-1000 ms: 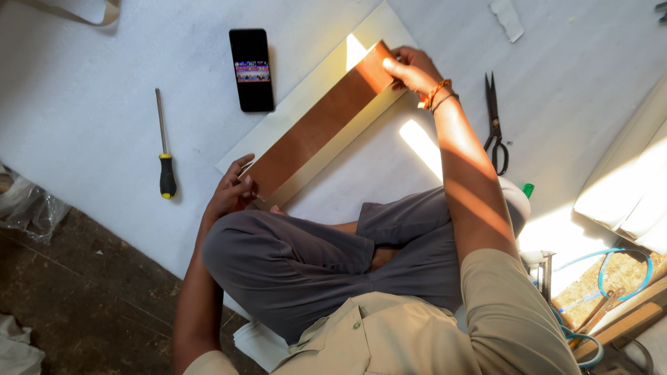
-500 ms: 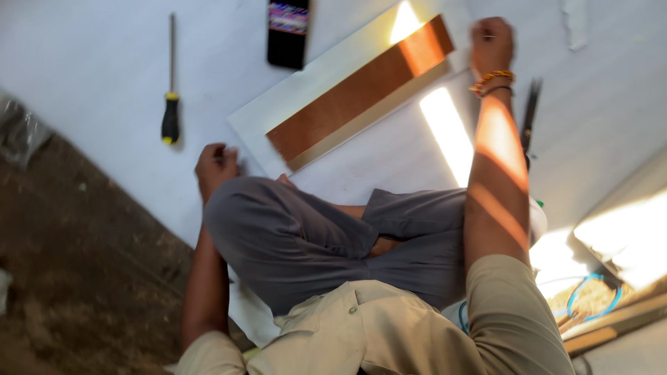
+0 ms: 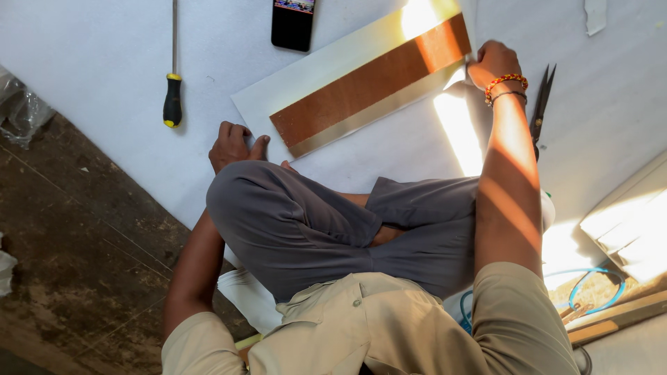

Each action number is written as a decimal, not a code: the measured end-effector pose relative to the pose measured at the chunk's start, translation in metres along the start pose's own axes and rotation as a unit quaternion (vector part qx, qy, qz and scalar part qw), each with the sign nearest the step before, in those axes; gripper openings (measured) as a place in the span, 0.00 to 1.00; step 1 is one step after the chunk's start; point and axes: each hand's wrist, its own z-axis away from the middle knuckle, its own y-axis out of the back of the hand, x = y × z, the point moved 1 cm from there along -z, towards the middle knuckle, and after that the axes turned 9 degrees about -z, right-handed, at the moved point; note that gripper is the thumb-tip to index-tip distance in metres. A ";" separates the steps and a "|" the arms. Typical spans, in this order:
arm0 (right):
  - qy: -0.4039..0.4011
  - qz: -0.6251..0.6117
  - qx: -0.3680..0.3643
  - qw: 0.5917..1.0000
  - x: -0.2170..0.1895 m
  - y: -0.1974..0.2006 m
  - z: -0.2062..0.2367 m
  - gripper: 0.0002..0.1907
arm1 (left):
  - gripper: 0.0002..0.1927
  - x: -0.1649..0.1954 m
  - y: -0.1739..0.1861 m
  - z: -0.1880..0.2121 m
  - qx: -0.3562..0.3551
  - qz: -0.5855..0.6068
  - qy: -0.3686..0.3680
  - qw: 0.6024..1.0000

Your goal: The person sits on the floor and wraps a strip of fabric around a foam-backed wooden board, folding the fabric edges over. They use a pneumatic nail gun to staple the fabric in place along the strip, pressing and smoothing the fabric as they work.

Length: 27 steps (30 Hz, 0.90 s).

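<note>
Now my right hand pinches the brown strip's far end, fingers closed; my left hand rests loosely curled, empty, beside its near end

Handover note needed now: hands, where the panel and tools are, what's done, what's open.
Left hand: flat on the white sheet at the near end of the brown strip, holding nothing.
Right hand: fisted at the strip's far end, on the pale panel; grip unclear.
Strip lies flat along the panel.
Screwdriver, phone and scissors lie untouched.
Done: strip laid on the panel. Fixing and trimming: nothing visible yet.
</note>
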 end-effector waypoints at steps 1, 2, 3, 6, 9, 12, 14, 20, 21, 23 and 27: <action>-0.004 0.023 -0.031 0.999 0.003 0.003 0.004 0.08 | 0.16 0.000 -0.001 -0.001 -0.005 0.016 -0.004 1.000; -0.041 0.011 -0.052 0.998 0.006 0.007 0.010 0.09 | 0.15 -0.001 -0.003 -0.001 -0.012 0.033 -0.008 0.999; -0.079 -0.001 -0.073 0.994 0.010 0.013 0.016 0.10 | 0.13 -0.003 -0.005 -0.002 -0.035 0.030 -0.007 0.999; -0.118 -0.014 -0.104 0.987 0.015 0.026 0.027 0.13 | 0.11 -0.011 -0.012 -0.007 -0.052 0.054 -0.017 0.997; -0.078 -0.007 -0.138 0.987 0.020 0.028 0.034 0.14 | 0.11 -0.025 -0.011 -0.011 -0.014 0.124 -0.019 0.992; -0.068 -0.008 -0.176 0.982 0.027 0.020 0.039 0.16 | 0.12 -0.037 -0.002 -0.015 -0.004 0.103 0.003 0.995; -0.048 0.019 -0.141 0.989 0.030 0.014 0.041 0.17 | 0.12 -0.038 0.005 -0.013 0.048 0.025 -0.022 0.998; -0.021 -0.206 -0.013 0.978 0.009 -0.004 0.043 0.17 | 0.12 -0.021 0.005 -0.015 -0.155 0.447 0.145 0.869; -0.026 -0.255 -0.045 0.966 0.003 -0.009 0.044 0.18 | 0.12 -0.018 0.004 -0.017 -0.174 0.447 0.141 0.866; -0.030 -0.315 -0.087 0.945 -0.002 -0.014 0.044 0.21 | 0.13 -0.013 0.002 -0.019 -0.212 0.447 0.133 0.859; -0.019 -0.351 -0.118 0.929 0.001 -0.021 0.048 0.23 | 0.14 -0.015 0.004 -0.019 -0.220 0.442 0.118 0.862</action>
